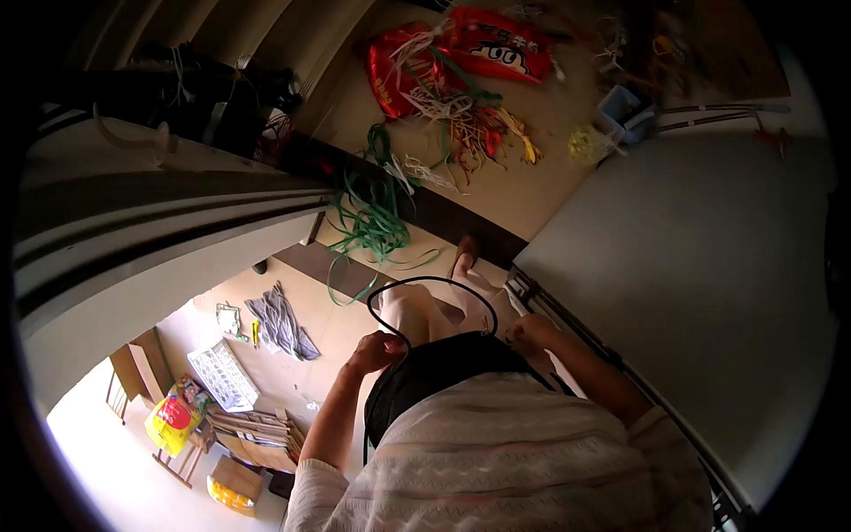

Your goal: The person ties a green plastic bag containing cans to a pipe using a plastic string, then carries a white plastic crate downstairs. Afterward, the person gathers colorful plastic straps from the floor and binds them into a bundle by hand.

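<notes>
A thin black cord (pixel 432 278) makes a wide loop in front of my lap, over my light trousers. My left hand (pixel 377 351) is closed on one side of the loop, at its lower left. On the other side my right hand (pixel 532 332) has its fingers closed near the loop's right end; what it pinches is too small to make out. Between the hands a black bag or cloth (pixel 452 362) lies across my waist, below the striped top.
Green straps (pixel 372 222) lie tangled on the floor ahead, near red bags (pixel 496 44). A large grey panel (pixel 691 266) stands at right. Grey cloth (pixel 281 324), a white basket (pixel 223 374) and flattened cardboard (pixel 257 436) are at lower left.
</notes>
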### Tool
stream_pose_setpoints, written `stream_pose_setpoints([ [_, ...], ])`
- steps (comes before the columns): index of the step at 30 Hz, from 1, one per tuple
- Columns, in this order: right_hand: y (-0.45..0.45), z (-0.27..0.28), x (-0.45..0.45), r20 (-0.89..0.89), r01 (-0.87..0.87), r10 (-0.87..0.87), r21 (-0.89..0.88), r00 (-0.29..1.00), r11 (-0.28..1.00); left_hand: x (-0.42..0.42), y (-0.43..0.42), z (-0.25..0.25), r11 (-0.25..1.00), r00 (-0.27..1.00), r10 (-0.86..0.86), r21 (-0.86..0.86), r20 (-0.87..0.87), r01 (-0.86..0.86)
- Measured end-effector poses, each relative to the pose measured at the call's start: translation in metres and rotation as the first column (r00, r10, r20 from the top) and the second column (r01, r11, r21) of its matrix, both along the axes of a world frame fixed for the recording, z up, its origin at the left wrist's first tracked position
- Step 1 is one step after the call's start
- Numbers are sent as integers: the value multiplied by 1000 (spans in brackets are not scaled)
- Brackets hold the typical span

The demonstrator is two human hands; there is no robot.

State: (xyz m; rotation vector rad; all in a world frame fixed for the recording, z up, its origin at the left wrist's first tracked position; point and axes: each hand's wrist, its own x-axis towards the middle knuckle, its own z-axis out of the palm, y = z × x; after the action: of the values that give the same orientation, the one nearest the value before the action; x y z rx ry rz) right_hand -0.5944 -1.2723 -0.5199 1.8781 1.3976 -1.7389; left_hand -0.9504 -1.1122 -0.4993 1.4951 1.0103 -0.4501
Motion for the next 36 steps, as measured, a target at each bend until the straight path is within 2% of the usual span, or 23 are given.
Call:
stream_pose_setpoints([
  [1, 11, 9, 8, -46, 21, -22, -22, 999, 1000, 9, 2, 3, 992, 997, -79, 99, -27, 81],
  [4, 44, 37, 26, -155, 37, -81, -268, 985, 963, 25, 11, 20, 982, 998, 18, 189, 59, -29],
  [7, 53, 51, 45, -366, -128, 32, -243, 930, 961, 37, 11, 28, 946, 921, 313, 15, 233, -325],
  [8, 65, 61, 46, -381, -157, 54, -244, 923, 957, 38, 22, 34, 943, 932, 327, -123, 157, -310],
  [11, 75, 53, 45, -376, -32, -54, -218, 925, 975, 17, 28, 4, 843, 836, 511, -306, 199, -442],
  [14, 80, 47, 34, -279, 243, -311, -251, 909, 937, 6, 70, 28, 757, 812, 559, -503, 167, -417],
  [17, 88, 57, 39, -323, 351, -514, -447, 795, 823, -40, 78, 36, 638, 822, 562, -680, 90, -362],
  [18, 90, 68, 39, -242, 357, -566, -570, 788, 740, -61, 78, 31, 551, 881, 472, -766, -41, -331],
  [19, 93, 78, 40, -251, 203, -507, -705, 825, 679, -74, 78, 29, 448, 922, 354, -837, -157, -314],
  [20, 97, 86, 41, -272, 45, -445, -812, 853, 582, -79, 72, 29, 504, 960, 201, -819, -197, -274],
  [21, 93, 96, 41, -209, 145, -553, -836, 807, 529, -80, 64, 29, 556, 970, 49, -800, -237, -224],
  [22, 85, 103, 42, -145, 238, -648, -853, 748, 465, -97, 37, 10, 470, 953, 162, -829, -256, -303],
  [23, 71, 89, 54, -287, 49, -560, -860, 777, 509, -108, 14, -13, 375, 920, 273, -850, -280, -370],
  [25, 35, 60, 71, -290, -32, -597, -915, 748, 403, -100, 5, -33, 415, 949, 222, -858, -226, -301],
  [27, 0, 14, 103, -322, -119, -514, -914, 795, 389, -75, 34, -53, 577, 988, -22, -809, -153, -113],
  [28, 2, 6, 116, -319, -79, -445, -875, 837, 478, -74, 36, -77, 629, 949, -20, -742, -314, -232],
  [29, 4, -3, 128, -302, -48, -370, -827, 879, 561, -72, 38, -103, 834, 946, 79, -498, -316, -236],
  [30, 29, -1, 142, -237, 42, -280, -689, 930, 724, -63, 39, -131, 990, 959, 138, 70, -248, -124],
  [31, 32, -20, 158, -18, 360, -523, -705, 852, 611, -56, 48, -166, 955, 931, 264, 200, -251, -217],
  [32, 35, -41, 175, 195, 635, -711, -644, 675, 427, 9, 105, -135, 932, 858, 357, 208, -370, -298],
  [33, 49, -61, 183, 252, 725, -735, -533, 629, 437, 19, 108, -167, 730, 713, 684, 146, -156, -668],
  [34, 64, -80, 186, 298, 798, -762, -409, 575, 442, 39, 120, -186, 708, 711, 703, 112, -23, -697],
  [36, 93, -105, 179, 261, 533, -494, -104, 829, 840, 94, 147, -213, 719, 732, 668, 137, 134, -682],
])
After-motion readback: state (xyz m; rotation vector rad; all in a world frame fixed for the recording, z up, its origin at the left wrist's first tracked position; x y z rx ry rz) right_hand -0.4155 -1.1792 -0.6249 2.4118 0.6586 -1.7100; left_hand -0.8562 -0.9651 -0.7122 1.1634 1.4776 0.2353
